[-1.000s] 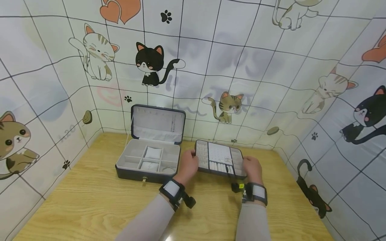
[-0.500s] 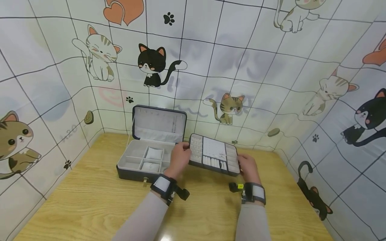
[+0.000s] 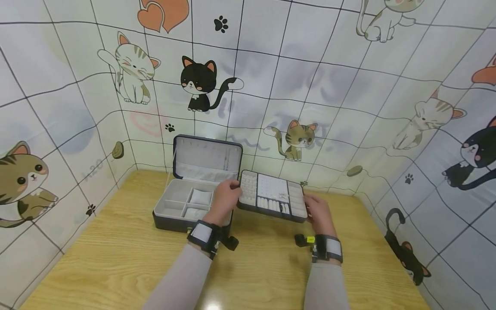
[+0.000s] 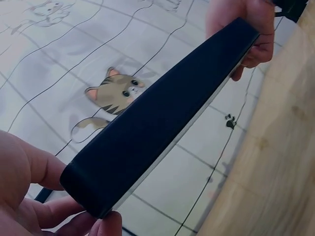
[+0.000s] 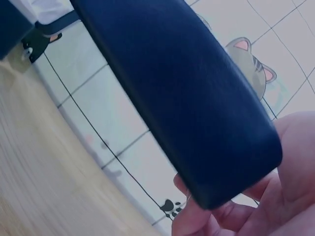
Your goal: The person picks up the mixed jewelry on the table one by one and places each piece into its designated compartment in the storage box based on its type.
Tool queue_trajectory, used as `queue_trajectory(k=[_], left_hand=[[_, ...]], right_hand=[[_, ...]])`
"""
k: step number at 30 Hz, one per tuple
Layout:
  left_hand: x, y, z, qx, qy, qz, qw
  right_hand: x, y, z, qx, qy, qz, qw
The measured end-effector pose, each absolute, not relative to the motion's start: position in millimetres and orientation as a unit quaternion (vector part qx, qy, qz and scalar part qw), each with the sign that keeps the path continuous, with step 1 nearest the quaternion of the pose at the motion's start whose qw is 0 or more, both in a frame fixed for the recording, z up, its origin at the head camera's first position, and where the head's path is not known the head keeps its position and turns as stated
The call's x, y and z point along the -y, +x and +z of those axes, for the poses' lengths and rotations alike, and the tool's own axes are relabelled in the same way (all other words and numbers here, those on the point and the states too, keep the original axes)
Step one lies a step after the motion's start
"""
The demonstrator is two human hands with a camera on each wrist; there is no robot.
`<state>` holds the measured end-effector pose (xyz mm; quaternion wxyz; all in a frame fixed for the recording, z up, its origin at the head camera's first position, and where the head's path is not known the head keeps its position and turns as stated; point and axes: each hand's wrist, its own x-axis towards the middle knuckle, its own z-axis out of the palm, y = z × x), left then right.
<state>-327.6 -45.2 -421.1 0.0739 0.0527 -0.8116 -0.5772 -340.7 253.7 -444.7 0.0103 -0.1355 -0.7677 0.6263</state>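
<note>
Between both hands a jewelry tray (image 3: 272,194) is held in the air, its dark blue side wall (image 4: 157,118) filling the left wrist view. The left hand (image 3: 224,199) grips its left end, thumb and fingers on opposite faces. At the other end the right hand (image 3: 320,212) holds it the same way, as the right wrist view shows with the fingers (image 5: 194,216) under the corner. White compartments, ring rolls and small jewelry show on the tray's face. To its left the jewelry box (image 3: 170,221) stands with its lid (image 3: 207,157) raised; the left hand and wrist cover its right front part.
Inside the box are divided compartments with white cushions (image 3: 200,197). The wooden table (image 3: 263,267) spreads out in front. A cat-print curtain (image 3: 329,77) hangs close behind the box and along both sides.
The tray has risen off the table and shifted left toward the box, its right end tilting lower. Both hands have moved with it, the left hand now overlapping the box.
</note>
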Motion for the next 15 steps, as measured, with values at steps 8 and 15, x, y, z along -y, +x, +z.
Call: queue_trajectory(k=[8,15], left_hand=[[66.3,-331.6,-416.8,0.815,0.052,-0.571,0.080],[79.0,-333.8,-414.4,0.807,0.057,-0.583,0.069]], right_hand=[[-236.4,-341.3,-441.4,0.757,-0.113,0.644,0.015],[-225.3,-341.2,-441.2,0.754,-0.105,0.648,0.017]])
